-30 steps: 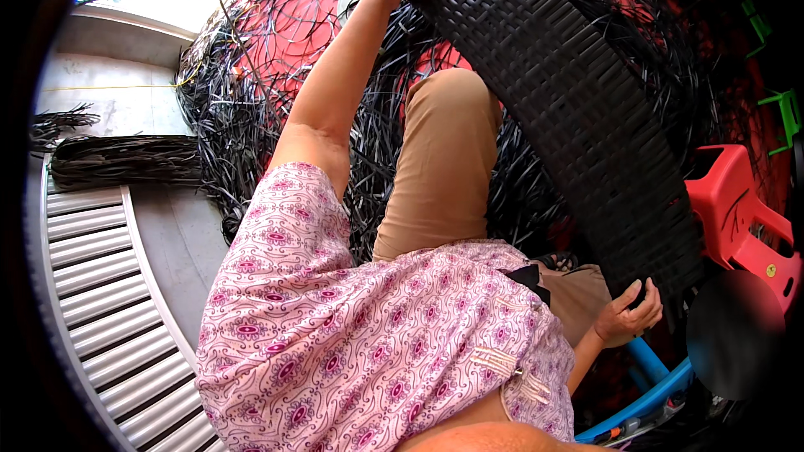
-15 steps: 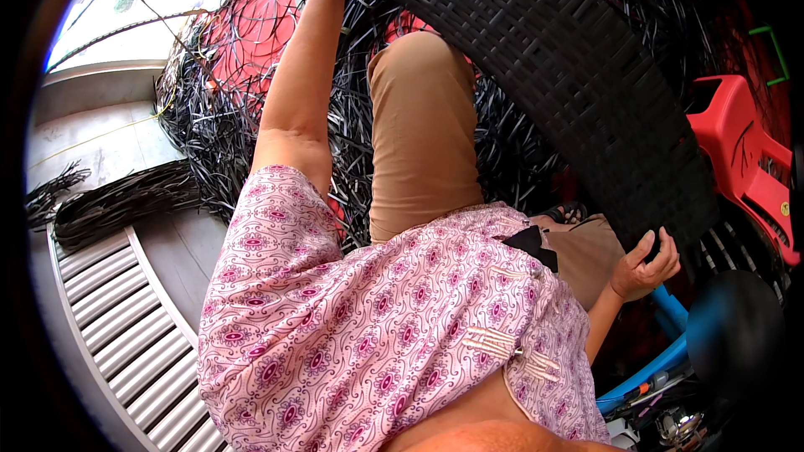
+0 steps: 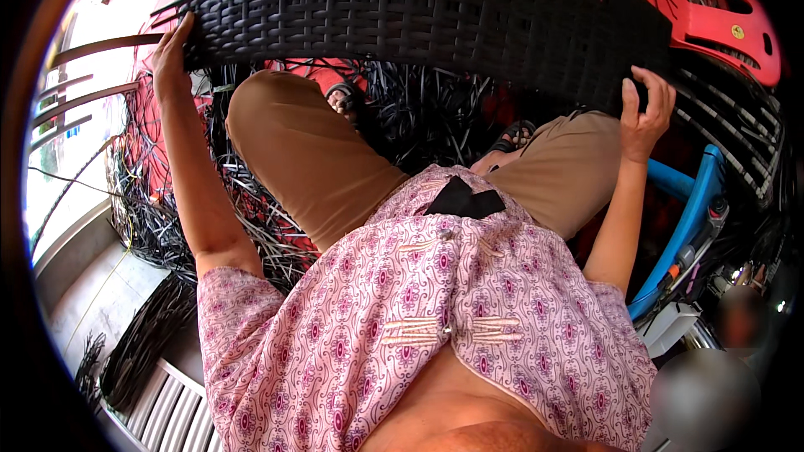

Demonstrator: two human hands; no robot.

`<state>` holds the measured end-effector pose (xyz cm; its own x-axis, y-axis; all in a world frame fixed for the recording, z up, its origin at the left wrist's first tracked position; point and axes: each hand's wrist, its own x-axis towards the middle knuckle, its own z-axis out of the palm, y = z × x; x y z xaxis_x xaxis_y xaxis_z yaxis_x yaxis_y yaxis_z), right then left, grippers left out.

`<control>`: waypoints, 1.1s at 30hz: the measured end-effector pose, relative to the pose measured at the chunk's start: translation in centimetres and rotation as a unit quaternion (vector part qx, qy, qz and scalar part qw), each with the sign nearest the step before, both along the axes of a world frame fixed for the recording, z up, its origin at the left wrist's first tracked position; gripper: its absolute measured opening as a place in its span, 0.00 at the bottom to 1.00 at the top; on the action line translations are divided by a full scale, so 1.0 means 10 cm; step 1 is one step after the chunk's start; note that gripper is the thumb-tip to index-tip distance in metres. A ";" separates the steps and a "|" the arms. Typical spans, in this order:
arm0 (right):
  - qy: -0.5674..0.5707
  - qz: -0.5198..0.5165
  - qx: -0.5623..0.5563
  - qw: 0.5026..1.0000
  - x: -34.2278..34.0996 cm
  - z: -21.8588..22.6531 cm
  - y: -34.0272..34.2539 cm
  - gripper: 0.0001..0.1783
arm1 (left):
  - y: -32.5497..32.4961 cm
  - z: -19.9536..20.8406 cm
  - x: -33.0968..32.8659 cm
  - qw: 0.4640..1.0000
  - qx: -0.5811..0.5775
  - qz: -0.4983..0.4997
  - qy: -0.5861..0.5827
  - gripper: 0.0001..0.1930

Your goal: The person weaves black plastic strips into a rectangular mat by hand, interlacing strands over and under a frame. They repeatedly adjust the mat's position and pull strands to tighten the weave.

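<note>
A long, curved panel woven from black flat strips lies across the far side of the view, above my knees. My left hand grips its left end, fingers up along the edge where several strip ends stick out. Close to the panel's lower right corner is my right hand, its thumb and fingers curled but apart, with nothing visible between them. I cannot tell whether its fingertips touch the weave. Beneath the panel and around my feet lies a tangle of loose black strips.
A red plastic chair stands at the far right. Nearer on the right are a blue frame and small tools. At lower left a bundle of dark strips rests beside a pale slatted rack. Long strips arc at the left.
The panel has swung from a steep slant on the right to nearly level across the view. My left hand has come down and left with its end. My right hand has risen slightly.
</note>
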<state>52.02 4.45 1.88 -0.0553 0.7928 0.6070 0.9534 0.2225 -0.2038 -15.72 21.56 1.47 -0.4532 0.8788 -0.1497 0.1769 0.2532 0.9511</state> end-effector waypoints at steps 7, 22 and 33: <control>0.045 0.064 -0.056 0.995 0.22 0.25 0.49 0.08 | -0.31 -0.19 0.07 0.999 0.014 0.045 0.017 0.27; 0.105 0.294 0.030 0.950 -2.80 0.32 0.78 0.15 | -0.39 -0.33 0.16 0.994 0.087 0.064 0.005 0.24; -0.025 0.264 0.012 0.964 -3.24 0.24 1.49 0.36 | -0.50 -0.45 0.11 0.985 0.043 0.109 0.125 0.31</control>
